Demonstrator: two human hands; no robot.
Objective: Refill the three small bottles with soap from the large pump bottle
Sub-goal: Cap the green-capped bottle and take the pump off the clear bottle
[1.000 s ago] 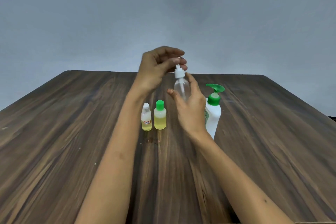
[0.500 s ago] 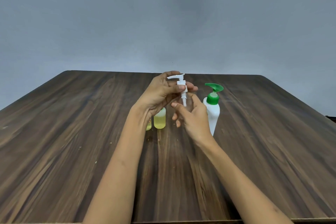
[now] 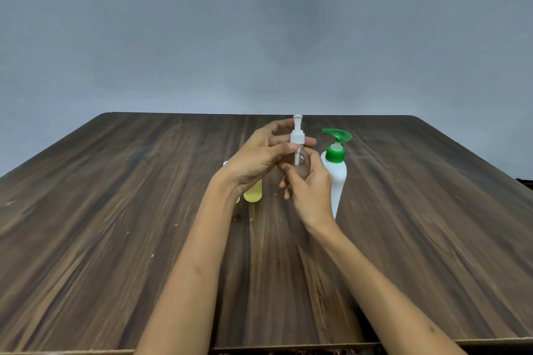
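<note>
My right hand (image 3: pixel 310 186) grips a small clear bottle (image 3: pixel 302 166) above the wooden table (image 3: pixel 115 225). My left hand (image 3: pixel 256 158) pinches its white pump top (image 3: pixel 297 135), which stands raised with its stem showing above the bottle's neck. The large white pump bottle (image 3: pixel 336 179) with a green pump head stands just right of my right hand. A small bottle of yellow liquid (image 3: pixel 253 193) stands behind my left wrist, mostly hidden. The other small bottle is almost wholly hidden behind that wrist.
The table's far edge lies just behind the bottles, with a plain grey wall beyond. Small pale specks dot the wood near the middle.
The clear bottle came down from chest height toward the table. The white pump top has turned and now stands higher above the bottle's neck, held by my left hand.
</note>
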